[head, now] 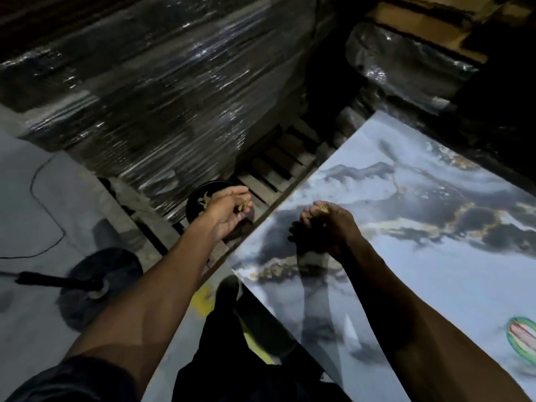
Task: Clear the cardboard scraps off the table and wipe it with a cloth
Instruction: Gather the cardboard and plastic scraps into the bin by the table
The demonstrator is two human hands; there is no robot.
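My left hand (229, 211) reaches past the table's left edge, over a black round bin (200, 198) on the floor, and pinches small tan cardboard scraps (243, 206) in its fingertips. My right hand (322, 227) hovers above the glossy marble-patterned table (435, 271) near that same edge, fingers closed around more tan scraps (322, 208). A few pale scraps lie inside the bin. No cloth is in view.
A tall stack wrapped in shiny plastic film (162, 97) stands on a wooden pallet (272, 172) behind the bin. A black round stand base (98, 285) with a pole and a cable lies on the grey floor at left. A green-rimmed round object (522, 335) sits at the table's right edge.
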